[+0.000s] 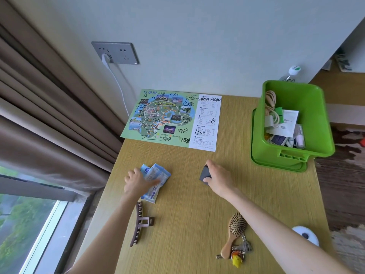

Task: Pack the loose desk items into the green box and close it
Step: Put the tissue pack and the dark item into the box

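- A small dark block (205, 173) is clamped in the grip of the right hand (218, 177), thumb on one side and fingers on the other, low over the tabletop (187, 214).
- Blue packets (158, 175) are held under the left hand (136, 181), with fingers curled at their left edge and the thumb laid across them.
- The green box (324, 107) is found further back and to the right of both hands. The right hand is judged the nearer, and the box's long axis runs away from the person.
- The box is seen open, resting on what appears to be its lid (276, 165). A coiled cord (269, 101), papers (286, 123) and a small bottle (300, 138) are already inside.
- A hair claw (141, 222), a hairbrush (235, 232), keys (244, 247) and a map (173, 119) are left unpacked.
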